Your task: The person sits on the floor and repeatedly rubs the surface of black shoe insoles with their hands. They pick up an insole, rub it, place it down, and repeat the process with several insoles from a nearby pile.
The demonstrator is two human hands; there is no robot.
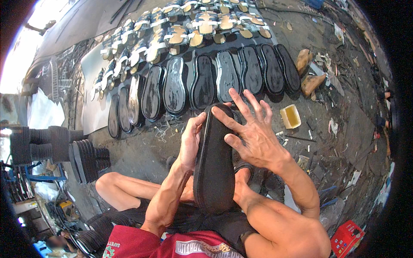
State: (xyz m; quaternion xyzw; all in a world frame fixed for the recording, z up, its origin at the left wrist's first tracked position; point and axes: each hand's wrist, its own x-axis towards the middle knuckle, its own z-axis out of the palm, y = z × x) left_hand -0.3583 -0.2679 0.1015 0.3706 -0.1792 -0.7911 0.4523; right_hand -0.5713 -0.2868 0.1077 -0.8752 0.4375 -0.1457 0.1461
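A thick black shoe sole (215, 176) stands upright over my lap, its flat textured face toward me. My left hand (188, 146) grips its left edge, with the thumb near the upper end and the other fingers hidden behind. At the upper right, my right hand (259, 139) has its fingers spread; the index fingertip touches the sole near its top and the thumb lies by its right edge. Beyond my hands, a row of black soles (202, 81) with shiny, wet-looking faces lies on the ground. Behind them are several rows of sandal uppers (178, 34) with tan insoles and pale straps.
A cut-open container (291, 116) of yellowish liquid is at the right of the row. Two wooden shoe lasts (312, 83) lie above it. Stacks of black soles (84, 161) stand at my left. Scraps litter the floor, and a red box (347, 239) is at lower right.
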